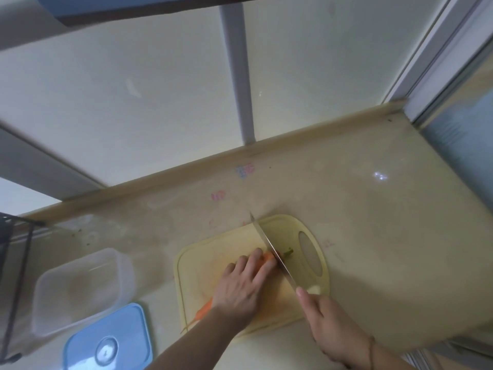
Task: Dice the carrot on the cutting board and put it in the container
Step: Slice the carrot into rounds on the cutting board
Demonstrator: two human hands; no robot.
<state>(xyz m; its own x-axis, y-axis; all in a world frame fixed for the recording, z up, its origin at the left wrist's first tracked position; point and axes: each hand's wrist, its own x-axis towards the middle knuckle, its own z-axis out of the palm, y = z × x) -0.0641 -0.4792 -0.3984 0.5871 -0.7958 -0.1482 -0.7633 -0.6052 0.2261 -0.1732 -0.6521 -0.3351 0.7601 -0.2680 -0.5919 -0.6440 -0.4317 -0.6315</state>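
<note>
One carrot (267, 257): we are pinning it with left hand (244, 283) fingers, steadying it while right hand (329, 325) fingers are gripping the knife (269, 248).

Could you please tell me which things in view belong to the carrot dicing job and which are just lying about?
Belongs to the job:
carrot, held down by the left hand
knife, gripped by the right hand
cutting board
container, open
blue lid

Just lying about:
dark wire rack at the left edge
stickers on the counter
</note>
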